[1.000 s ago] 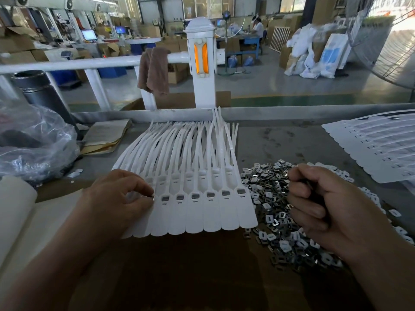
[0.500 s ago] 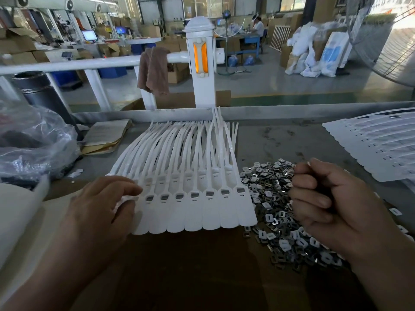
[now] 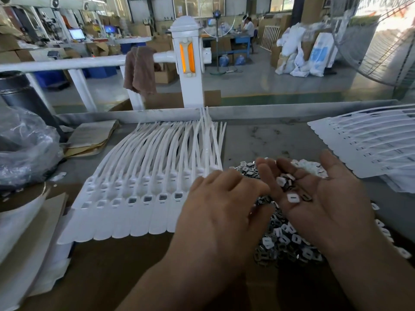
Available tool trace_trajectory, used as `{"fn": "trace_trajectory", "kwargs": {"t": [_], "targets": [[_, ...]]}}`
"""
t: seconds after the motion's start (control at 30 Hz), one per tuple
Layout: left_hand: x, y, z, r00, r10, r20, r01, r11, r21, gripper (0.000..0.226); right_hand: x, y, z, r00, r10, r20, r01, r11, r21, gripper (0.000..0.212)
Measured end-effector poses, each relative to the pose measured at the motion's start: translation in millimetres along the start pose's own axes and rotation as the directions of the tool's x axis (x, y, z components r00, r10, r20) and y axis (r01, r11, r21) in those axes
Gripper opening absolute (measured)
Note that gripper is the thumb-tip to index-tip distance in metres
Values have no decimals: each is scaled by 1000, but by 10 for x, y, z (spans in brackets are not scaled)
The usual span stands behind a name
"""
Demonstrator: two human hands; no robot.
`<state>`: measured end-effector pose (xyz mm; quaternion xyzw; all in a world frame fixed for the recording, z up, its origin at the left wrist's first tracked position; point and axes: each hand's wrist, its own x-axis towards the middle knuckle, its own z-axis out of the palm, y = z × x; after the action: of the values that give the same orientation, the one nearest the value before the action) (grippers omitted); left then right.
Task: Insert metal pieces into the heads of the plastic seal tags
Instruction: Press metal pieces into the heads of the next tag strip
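My right hand lies open, palm up, cradling about five pieces, my left hand loose-fingered just beside it, so I judge I'm sorting stock: next, pinch one for the tags at centre left, seven heads showing, the pile beneath my hands uncountable

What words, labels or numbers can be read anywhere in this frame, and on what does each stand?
No text here can be read.
White sack: blue print, too blurred to read.
Monitor: lit screen, too small to read.
Right-hand seal tags: dark marks along the strips, too blurred to read.
Middle seal tags and metal pieces: no print visible.
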<state>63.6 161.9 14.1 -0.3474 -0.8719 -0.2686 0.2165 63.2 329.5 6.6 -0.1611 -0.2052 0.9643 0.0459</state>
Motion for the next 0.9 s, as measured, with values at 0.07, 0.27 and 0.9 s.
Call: {"fn": "trace_trajectory", "kwargs": {"t": [0.07, 0.27, 0.9], "targets": [[83, 57, 62, 1000, 6, 14, -6, 1000, -21, 20, -32, -8, 16, 999, 35, 25, -35, 999, -2, 72], [237, 167, 163, 1000, 18, 8, -17, 998, -57, 14, -85, -20, 8, 994, 91, 55, -87, 994, -66, 71], [352, 307, 325, 995, -71, 76, 84, 980, -179, 10, -22, 24, -90, 985, 153, 81, -140, 979, -151, 78]]}}
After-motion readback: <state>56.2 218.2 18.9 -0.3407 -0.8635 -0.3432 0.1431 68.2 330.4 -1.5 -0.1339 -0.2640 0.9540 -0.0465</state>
